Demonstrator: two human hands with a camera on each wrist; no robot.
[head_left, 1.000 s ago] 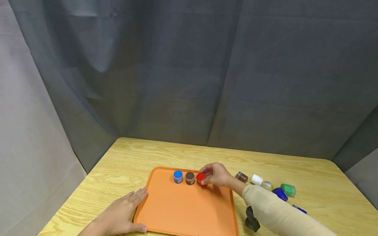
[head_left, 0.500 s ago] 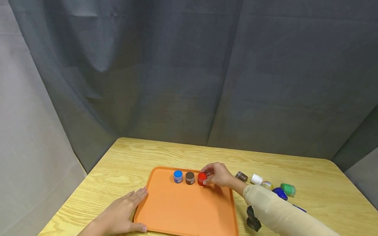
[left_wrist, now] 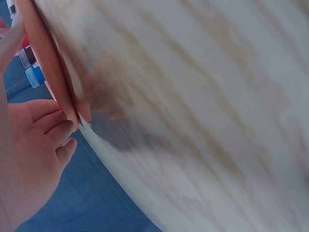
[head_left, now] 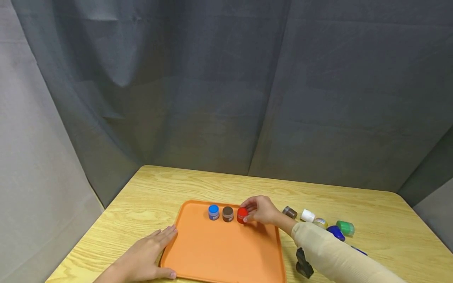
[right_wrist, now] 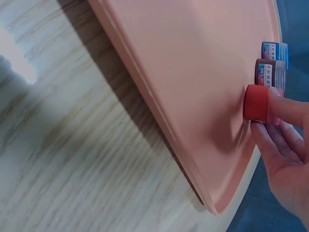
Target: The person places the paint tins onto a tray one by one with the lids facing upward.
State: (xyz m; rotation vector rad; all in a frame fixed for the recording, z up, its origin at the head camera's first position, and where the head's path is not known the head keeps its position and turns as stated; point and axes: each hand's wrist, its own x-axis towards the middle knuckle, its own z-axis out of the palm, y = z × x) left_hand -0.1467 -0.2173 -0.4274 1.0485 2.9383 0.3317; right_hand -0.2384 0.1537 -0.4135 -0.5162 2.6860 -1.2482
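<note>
My right hand pinches a small red paint jar between thumb and fingers at the far right part of the orange tray. Left of it stand a brown-lidded paint jar and a blue-lidded paint jar, all three in a row along the tray's back rim. In the right wrist view the red jar sits close beside the brown one. My left hand lies with straight fingers against the tray's left rim, the thumb by its front left corner.
To the right of the tray, several paint jars lie on the wooden table: brown, white, yellow, dark blue and green. A black object shows by the right sleeve. Dark curtain hangs behind the table.
Over the first half second, my right hand shifted the red jar slightly right, widening its gap to the brown jar. My left hand and the other jars have stayed in place.
</note>
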